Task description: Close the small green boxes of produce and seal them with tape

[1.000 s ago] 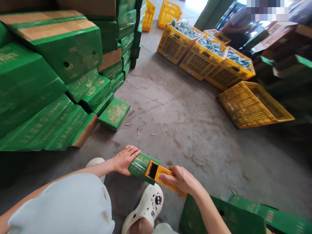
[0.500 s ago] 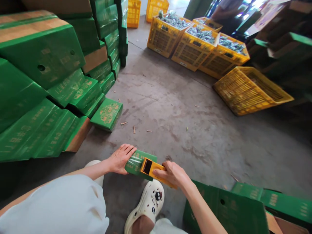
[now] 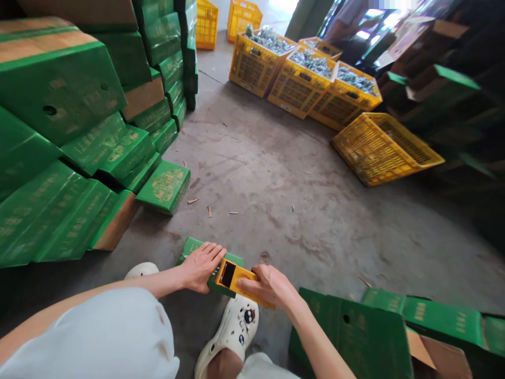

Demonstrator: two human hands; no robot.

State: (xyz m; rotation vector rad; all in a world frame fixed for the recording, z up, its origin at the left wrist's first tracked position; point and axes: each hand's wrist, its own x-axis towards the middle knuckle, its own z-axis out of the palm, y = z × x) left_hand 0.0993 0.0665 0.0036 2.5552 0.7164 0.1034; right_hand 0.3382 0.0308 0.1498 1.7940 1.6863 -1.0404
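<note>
In front of my feet is a narrow green carton (image 3: pixel 191 245) with a glossy surface, part of it hidden under my hands. My left hand (image 3: pixel 203 265) lies across its middle, fingers over the top and thumb on the near side, holding it. A yellow hand-held tool (image 3: pixel 225 275) with a dark window rests on or just over the carton's right part. Its exact kind I cannot make out. My right hand (image 3: pixel 270 284) is closed around the tool's right end, thumb on top. The two hands are close together but apart.
Green cartons (image 3: pixel 59 89) are stacked on the left, with a flat green box (image 3: pixel 163 187) beside them. Yellow crates (image 3: pixel 295 87) of greyish-green produce stand at the back, near a tilted yellow crate (image 3: pixel 389 150) and a person (image 3: pixel 347 26). More cartons (image 3: pixel 366 331) lie at lower right.
My left hand has shifted from the carton's left end rightward to its middle, closer to the yellow tool. The right hand keeps its grip. The view has turned slightly right.
</note>
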